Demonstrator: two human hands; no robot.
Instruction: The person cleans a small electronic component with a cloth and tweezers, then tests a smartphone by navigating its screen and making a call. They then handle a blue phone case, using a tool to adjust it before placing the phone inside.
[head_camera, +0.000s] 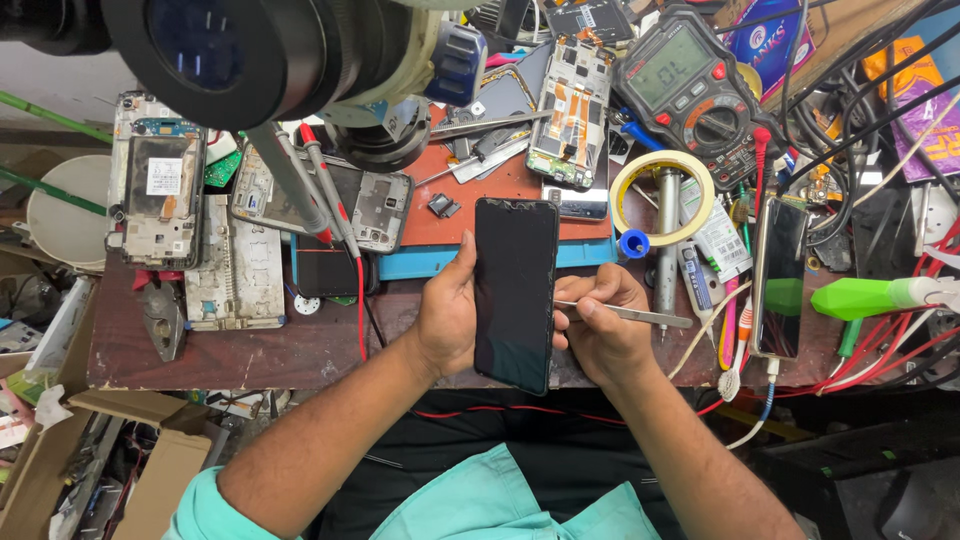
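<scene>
The left hand (447, 318) is holding a black smartphone (515, 293) upright over the near edge of the worktop (250, 350), screen facing up toward the camera. Its grip is closing on the phone's left edge, thumb lying along that side and the fingers hidden behind the back. The right hand (600, 325) is sitting against the phone's right edge, and its grip is pinching a slim metal tool (630, 315), fingers together around the shaft. The tool is lying nearly level, its handle pointing to the right, its tip reaching the phone's right side; whether the tip is entering the seam cannot be told.

Behind the phone a blue mat (440, 262) and a reddish mat (500, 190) are lying on the worktop, carrying opened phone frames (572, 100) and small parts. To the right a roll of pale tape (662, 197) is lying flat around a metal tool, near a multimeter (690, 90) with red dial and buttons. Another phone (780, 290) is lying further right, plugged into a white cable, beside a green tool (870, 297). On the left, a stripped phone chassis (158, 195) and red-tipped probes (325, 190) are resting under the dark microscope head (260, 50) that is filling the top of the view.
</scene>
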